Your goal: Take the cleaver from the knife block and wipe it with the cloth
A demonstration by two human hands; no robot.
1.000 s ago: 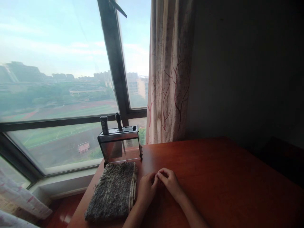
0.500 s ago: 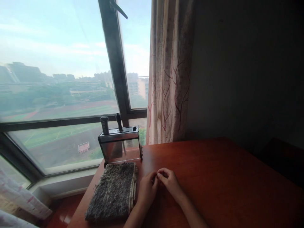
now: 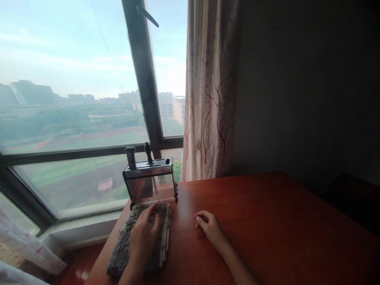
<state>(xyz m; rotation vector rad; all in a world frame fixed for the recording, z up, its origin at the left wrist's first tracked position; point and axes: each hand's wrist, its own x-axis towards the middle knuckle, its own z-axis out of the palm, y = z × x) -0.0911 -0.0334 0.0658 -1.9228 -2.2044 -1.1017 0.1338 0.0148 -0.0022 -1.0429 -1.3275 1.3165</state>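
My left hand [image 3: 144, 233] is over the folded grey shaggy cloth [image 3: 118, 253], with its thumb apart from its fingers. It covers the middle of the cloth, and I cannot tell whether it touches the pile. Pale layered folds show along the cloth's right side. To the right, by the bare tabletop, is my right hand [image 3: 208, 226], fingers curled in toward the thumb. Nothing shows in it. Just behind the cloth stands a clear-sided knife block [image 3: 148, 170] with a black frame. A black knife handle [image 3: 148, 152] and a wider dark handle [image 3: 130, 157] stick up from its top.
The reddish-brown wooden table [image 3: 261, 213] stretches to the right, toward a dark wall [image 3: 297, 99]. Behind it hangs a patterned curtain [image 3: 210, 99]. A large window [image 3: 74, 118] fills the left, above a low sill [image 3: 80, 227]. More curtain fabric [image 3: 35, 249] hangs at lower left.
My left hand has parted from my right hand and moved left, over the grey cloth. My right hand stays in nearly the same place, fingers still curled.
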